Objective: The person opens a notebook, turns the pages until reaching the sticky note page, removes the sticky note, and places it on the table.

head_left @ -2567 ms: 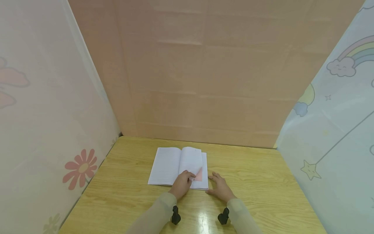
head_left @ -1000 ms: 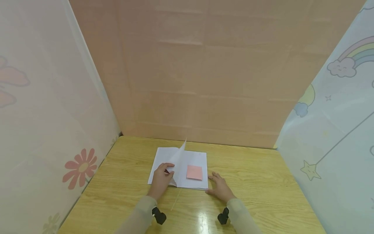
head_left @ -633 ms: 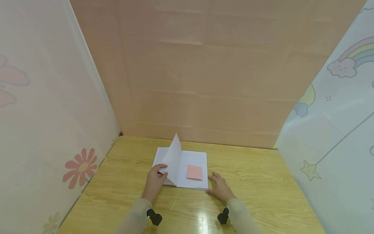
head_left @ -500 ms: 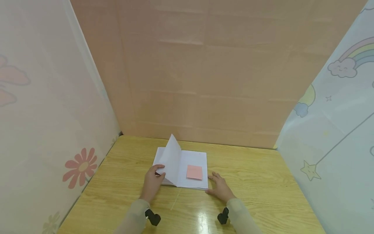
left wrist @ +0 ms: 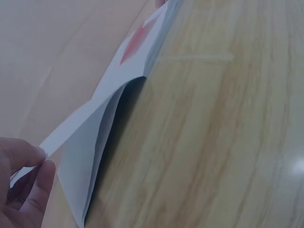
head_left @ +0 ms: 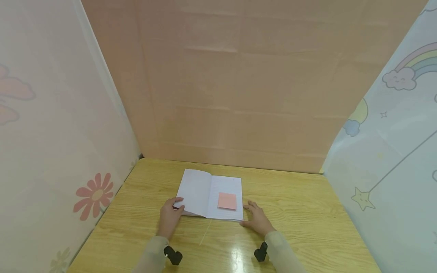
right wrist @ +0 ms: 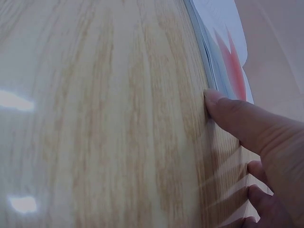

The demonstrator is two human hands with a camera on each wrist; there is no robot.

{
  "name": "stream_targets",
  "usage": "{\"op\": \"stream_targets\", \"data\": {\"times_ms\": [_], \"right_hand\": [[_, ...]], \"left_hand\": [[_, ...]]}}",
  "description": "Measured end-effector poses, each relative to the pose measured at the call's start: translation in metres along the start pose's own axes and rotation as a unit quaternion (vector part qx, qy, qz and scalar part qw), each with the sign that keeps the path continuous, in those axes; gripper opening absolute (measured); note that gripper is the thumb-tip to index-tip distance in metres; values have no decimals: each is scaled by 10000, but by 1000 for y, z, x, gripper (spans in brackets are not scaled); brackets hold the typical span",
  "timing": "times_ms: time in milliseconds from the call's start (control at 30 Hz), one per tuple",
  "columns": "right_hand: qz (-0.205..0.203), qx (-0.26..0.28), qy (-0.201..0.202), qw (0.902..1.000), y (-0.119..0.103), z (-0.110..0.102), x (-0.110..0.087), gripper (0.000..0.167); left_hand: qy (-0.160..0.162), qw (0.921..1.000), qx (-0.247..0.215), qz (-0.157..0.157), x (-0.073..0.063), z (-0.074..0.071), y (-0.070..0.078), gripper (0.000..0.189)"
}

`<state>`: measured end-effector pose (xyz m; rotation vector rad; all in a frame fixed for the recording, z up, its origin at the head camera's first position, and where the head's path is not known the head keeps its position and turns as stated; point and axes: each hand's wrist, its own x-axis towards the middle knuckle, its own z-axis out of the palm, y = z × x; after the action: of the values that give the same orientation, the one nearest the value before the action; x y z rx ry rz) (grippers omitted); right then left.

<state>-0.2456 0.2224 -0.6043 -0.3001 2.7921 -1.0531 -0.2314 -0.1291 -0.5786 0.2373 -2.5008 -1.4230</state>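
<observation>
An open notebook (head_left: 223, 184) with lined pages lies on the table in the head view. A pink sticky note (head_left: 227, 201) sits on its right-hand page. My left hand (head_left: 170, 216) pinches the outer edge of a page (head_left: 194, 191) between thumb and fingers at the notebook's left side; the left wrist view shows that page (left wrist: 71, 133) raised above the sheets beneath. My right hand (head_left: 257, 220) rests at the notebook's lower right corner. In the right wrist view its thumb (right wrist: 237, 116) touches the notebook's edge, the other fingers spread on the table.
The wooden table (head_left: 290, 204) holds the notebook near its middle. A thin ribbon (head_left: 205, 232) trails from the spine toward the front. An orange-brown sheet (head_left: 232, 83) hangs behind the table, with patterned curtains (head_left: 51, 132) at the sides.
My left hand has moved left with the page, turning it from the right side over to the left. The sticky note, partly covered before, is now uncovered. My right hand has stayed put.
</observation>
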Motion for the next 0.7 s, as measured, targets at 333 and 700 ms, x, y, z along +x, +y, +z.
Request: {"op": "stream_targets", "data": {"times_ms": [333, 700], "right_hand": [[-97, -47, 6, 9999, -1, -1, -1, 76], [-19, 13, 43, 10000, -1, 0, 0, 76]], "left_hand": [[-234, 9989, 304, -267, 4, 2, -20, 23], [-577, 9945, 712, -499, 9, 2, -24, 21]]}}
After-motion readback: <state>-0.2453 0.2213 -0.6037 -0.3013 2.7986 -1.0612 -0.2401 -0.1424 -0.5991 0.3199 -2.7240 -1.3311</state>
